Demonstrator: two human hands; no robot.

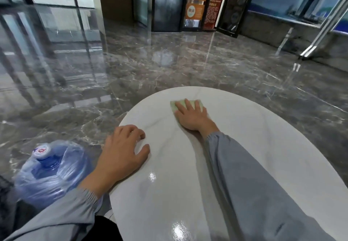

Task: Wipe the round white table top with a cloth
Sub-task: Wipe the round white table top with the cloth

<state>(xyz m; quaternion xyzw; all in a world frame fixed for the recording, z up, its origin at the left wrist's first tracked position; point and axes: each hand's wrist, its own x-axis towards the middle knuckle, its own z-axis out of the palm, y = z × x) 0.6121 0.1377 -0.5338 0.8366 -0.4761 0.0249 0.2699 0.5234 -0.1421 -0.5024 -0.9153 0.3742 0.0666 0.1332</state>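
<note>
The fingers [188,104] of the right hand [191,117] are straight and spread out flat. They do not grab anything. They press down on a small green cloth [173,105], and the hand covers most of it, so only the edges peek out. The cloth lies flat on the far part of the round white tabletop [273,146], close to the far edge.

The left hand [120,154] holds nothing. Its fingers are spread and a little bent, and it rests on the left edge of the tabletop, well apart from the cloth. I think it is there to help the person lean over.

Both arms wear grey sleeves [244,180]. Next to the table, on the left, a big blue water bottle [50,173] in a clear plastic bag stands on the shiny dark floor [150,62].

The wiping looks to be under way, with the cloth out at a long reach. The tabletop shines and I see no crumbs or spots on it. I cannot tell which parts are already wiped. The right side and the near part may yet need the cloth.
</note>
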